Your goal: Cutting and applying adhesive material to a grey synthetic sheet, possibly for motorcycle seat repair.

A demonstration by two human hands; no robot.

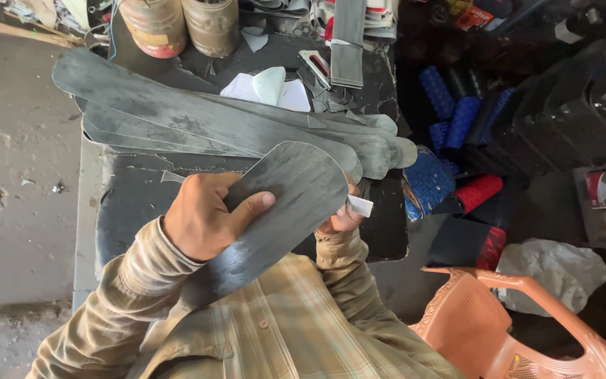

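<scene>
My left hand (208, 217) grips a long, dark grey rubber piece (285, 189) with a rounded end, thumb laid across its top face. The piece slants from my chest up toward the bench. My right hand (341, 217) is mostly hidden behind the piece's right edge; its fingers pinch a small white block (360, 205), perhaps chalk. Just beyond lies a fanned stack of similar grey rubber pieces (198, 116) on the dark bench (135, 203).
Two round tins (180, 24) stand at the bench's back, with white paper (268, 88) and rubber offcuts (331, 98). To the right are blue and red patterned rolls (457, 119). An orange plastic chair (506, 323) stands at lower right. Concrete floor (15, 175) runs along the left.
</scene>
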